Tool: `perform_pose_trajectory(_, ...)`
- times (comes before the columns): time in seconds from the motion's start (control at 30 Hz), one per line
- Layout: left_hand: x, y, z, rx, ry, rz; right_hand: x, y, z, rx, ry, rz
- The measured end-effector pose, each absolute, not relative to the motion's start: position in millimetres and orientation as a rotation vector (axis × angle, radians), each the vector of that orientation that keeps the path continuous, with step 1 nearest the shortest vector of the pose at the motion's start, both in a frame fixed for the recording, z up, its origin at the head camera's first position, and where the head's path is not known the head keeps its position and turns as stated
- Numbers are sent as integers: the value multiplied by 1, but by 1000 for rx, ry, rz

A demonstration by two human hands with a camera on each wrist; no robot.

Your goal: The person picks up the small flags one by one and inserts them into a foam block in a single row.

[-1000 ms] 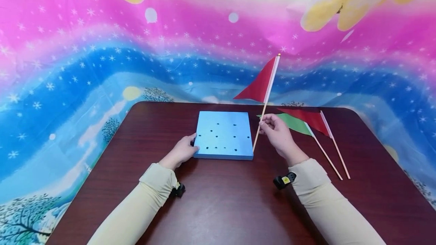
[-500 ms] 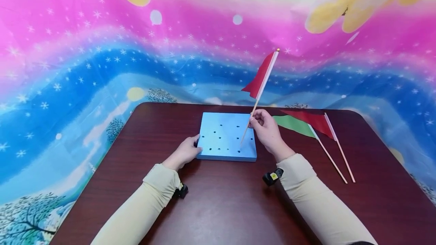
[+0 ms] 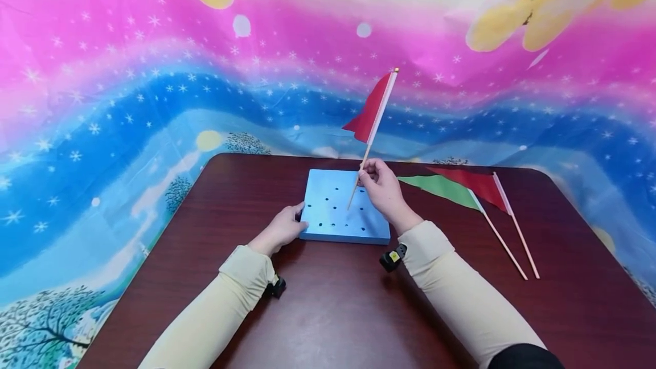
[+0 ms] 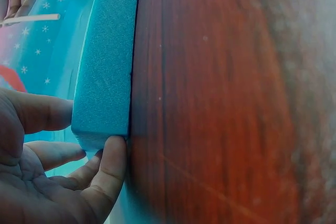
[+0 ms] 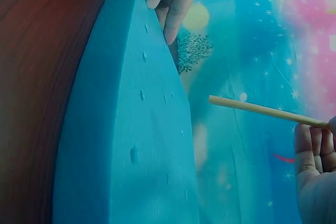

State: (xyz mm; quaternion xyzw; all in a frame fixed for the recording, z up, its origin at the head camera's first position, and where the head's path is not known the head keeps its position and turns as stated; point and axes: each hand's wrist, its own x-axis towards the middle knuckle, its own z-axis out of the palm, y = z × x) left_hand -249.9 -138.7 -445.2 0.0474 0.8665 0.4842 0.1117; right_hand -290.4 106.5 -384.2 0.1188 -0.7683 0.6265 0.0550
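A light-blue foam block [image 3: 316, 181] with several small holes in its top lies flat on the table. My left hand [image 3: 281, 226] grips its near left corner; in the left wrist view the thumb [image 4: 50, 113] is at the top edge and the fingers [image 4: 107, 169] lie against the side. My right hand [image 3: 383, 188] pinches the wooden stick of a red pennant flag [image 3: 372, 108] between thumb and fingers, over the block's right half. The flag leans, its cloth up and to the left. In the right wrist view the stick's bare lower end [image 5: 223, 100] hangs apart from the top face.
A green pennant flag [image 3: 446, 189] and a second red one [image 3: 476, 184] lie overlapping on the dark wooden table [image 3: 328, 312], right of the block. A patterned cloth backdrop [image 3: 287, 61] hangs behind the table's far edge.
My right hand has carried the red flag leftward from beside the block to above its holes. The left hand has stayed at the block's corner. The view has shifted slightly.
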Motion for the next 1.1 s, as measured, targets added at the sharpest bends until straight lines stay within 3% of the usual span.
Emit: perform_pose_trajectory(1.1, -252, -137, -449, 123, 2530, 1429, -313, 46, -407, 397, -2373, 1767)
